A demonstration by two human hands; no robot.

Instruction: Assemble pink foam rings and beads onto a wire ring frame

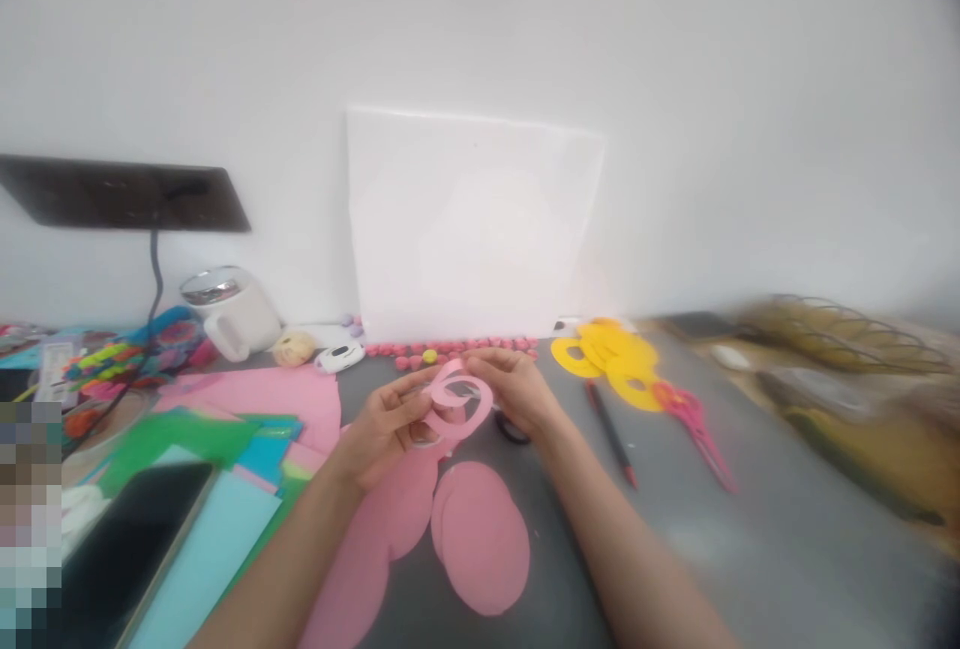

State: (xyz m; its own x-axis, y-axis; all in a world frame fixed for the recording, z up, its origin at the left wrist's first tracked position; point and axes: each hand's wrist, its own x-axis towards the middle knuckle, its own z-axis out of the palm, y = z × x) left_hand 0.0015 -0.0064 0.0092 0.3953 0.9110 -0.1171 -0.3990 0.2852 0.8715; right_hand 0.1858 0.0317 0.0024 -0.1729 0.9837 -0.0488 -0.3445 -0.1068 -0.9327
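Pink paper rings [478,414], overlapping each other, are held up between my two hands above the grey table. My left hand [386,424] pinches them from the left side. On the right, my right hand [514,384] grips their upper edge between thumb and fingers. Below my hands lie pink paper ovals [487,544], stacked with one edge showing beneath another. A larger pink paper piece with rounded edges [409,504] lies partly under my left forearm. Just under my right hand is a dark round object [512,429], mostly hidden.
Yellow paper rings [607,354], pink scissors [697,434] and a dark pencil-like stick [611,437] lie to the right. Coloured paper sheets [202,444] and a phone [135,539] sit at left, near a white mug [232,314]. A white sheet [472,224] stands against the wall.
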